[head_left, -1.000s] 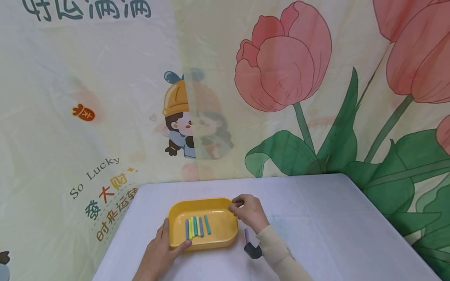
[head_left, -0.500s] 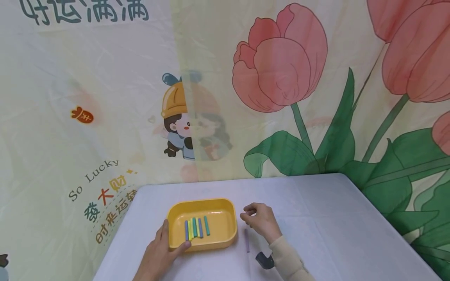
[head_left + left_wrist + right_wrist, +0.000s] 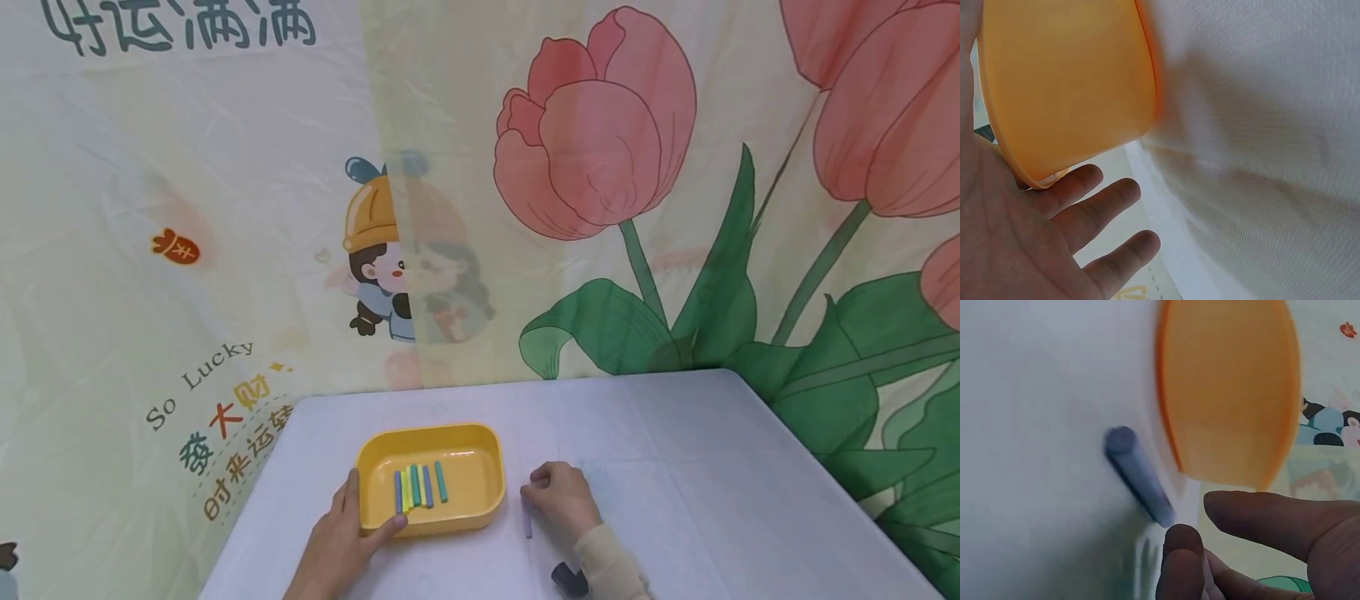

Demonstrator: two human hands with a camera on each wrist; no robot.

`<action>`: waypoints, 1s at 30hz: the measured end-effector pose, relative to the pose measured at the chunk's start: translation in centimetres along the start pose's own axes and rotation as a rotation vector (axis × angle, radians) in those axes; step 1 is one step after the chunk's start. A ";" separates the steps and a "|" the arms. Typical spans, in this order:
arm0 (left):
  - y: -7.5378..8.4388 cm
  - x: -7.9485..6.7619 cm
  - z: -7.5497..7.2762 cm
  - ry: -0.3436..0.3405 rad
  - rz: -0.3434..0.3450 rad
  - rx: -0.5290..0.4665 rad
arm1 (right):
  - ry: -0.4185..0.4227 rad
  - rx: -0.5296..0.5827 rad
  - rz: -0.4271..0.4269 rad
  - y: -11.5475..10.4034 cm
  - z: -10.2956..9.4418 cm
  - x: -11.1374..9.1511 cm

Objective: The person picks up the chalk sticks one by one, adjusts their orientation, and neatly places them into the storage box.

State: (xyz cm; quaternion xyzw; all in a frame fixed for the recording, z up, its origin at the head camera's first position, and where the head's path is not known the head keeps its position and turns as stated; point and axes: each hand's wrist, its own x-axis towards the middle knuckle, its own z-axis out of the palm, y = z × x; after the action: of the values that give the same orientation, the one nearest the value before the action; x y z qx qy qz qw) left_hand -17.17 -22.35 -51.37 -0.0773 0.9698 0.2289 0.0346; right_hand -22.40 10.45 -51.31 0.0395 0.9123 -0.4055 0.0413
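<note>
My left hand (image 3: 337,533) holds the near left corner of a yellow plastic tray (image 3: 450,527), thumb at the front rim and fingers along its left side. In the left wrist view, three fingers (image 3: 1100,212) extend past the tray's wall. Several chalk sticks (image 3: 415,485) in purple, yellow and green lie side by side inside. Just right of the tray, a purple chalk stick (image 3: 528,527) lies on the tablecloth. My right hand (image 3: 562,498) is right at its far end. Thumb and forefinger are apart in the right wrist view, with the chalk (image 3: 1141,475) beyond the fingertips.
A white cloth (image 3: 675,500) covers the table. Behind its back edge hangs a printed curtain (image 3: 450,358) with tulips and a cartoon figure. A black wrist camera (image 3: 570,581) sits below my right hand, by the sleeve.
My right hand has moved from the tray's far right corner rightward, then down toward me to the purple chalk stick. My left hand and the tray stay put.
</note>
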 end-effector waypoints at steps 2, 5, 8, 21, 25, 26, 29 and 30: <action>-0.1 0.1 0.0 -0.001 -0.002 0.002 | -0.016 -0.008 0.014 0.2 0.5 -0.2; -0.1 0.2 0.0 0.000 -0.007 0.005 | -0.034 -0.010 0.036 0.3 1.1 -0.4; -0.1 0.2 0.1 -0.001 -0.006 0.004 | -0.035 -0.016 0.053 0.3 1.6 -0.5; 0.0 0.0 0.0 -0.005 -0.017 -0.002 | -0.039 -0.012 0.068 0.2 1.7 -0.5; 0.0 0.0 0.0 -0.001 -0.006 -0.005 | -0.045 0.006 0.049 0.4 1.4 -0.4; 0.0 0.0 0.0 -0.001 -0.005 -0.006 | -0.046 0.008 0.045 0.5 1.4 -0.4; 0.1 0.0 0.0 -0.004 -0.007 -0.007 | -0.041 0.012 0.036 0.6 1.2 -0.3; 0.1 0.0 0.0 -0.004 -0.008 -0.008 | -0.037 0.009 0.037 0.7 1.2 -0.3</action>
State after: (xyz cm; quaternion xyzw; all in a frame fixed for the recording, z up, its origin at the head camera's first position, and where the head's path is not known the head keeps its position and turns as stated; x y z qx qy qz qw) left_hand -17.17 -22.28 -51.35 -0.0810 0.9685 0.2326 0.0370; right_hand -22.00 10.02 -52.63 0.0492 0.9086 -0.4096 0.0656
